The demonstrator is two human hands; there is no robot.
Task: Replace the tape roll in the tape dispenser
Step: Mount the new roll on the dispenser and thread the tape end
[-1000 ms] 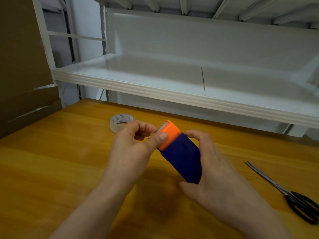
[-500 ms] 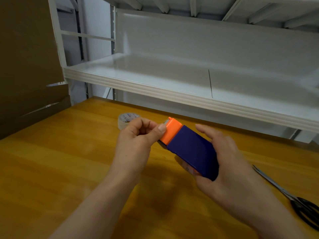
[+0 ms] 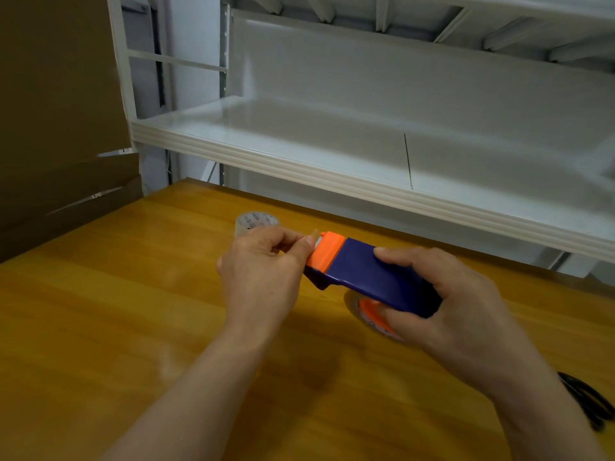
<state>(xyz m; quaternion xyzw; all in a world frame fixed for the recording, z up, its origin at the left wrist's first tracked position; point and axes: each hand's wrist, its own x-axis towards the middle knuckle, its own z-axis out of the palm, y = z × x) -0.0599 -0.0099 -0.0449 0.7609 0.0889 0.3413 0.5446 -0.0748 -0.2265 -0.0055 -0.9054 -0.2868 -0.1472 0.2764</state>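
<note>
The right hand (image 3: pixel 449 304) wraps around the blue tape dispenser (image 3: pixel 376 274) and holds it just above the wooden table (image 3: pixel 133 327). The left hand (image 3: pixel 263 271) pinches its orange cutter end (image 3: pixel 326 252), maybe on a bit of tape, but that is too small to see. If the fingers slip, that end could scratch them. A clear tape roll (image 3: pixel 254 221) sits on the table behind the left hand.

A: We're at a glossy honey-yellow wooden tabletop (image 3: pixel 100 327), w/ a white metal shelf unit (image 3: pixel 299 168) right behind it, its lower shelf overhanging the far edge.

B: Yep. We've got brown cardboard sheets (image 3: pixel 56 111) at left, pale grey wall (image 3: pixel 196 78) btw the uprights. Soft, even light.
</note>
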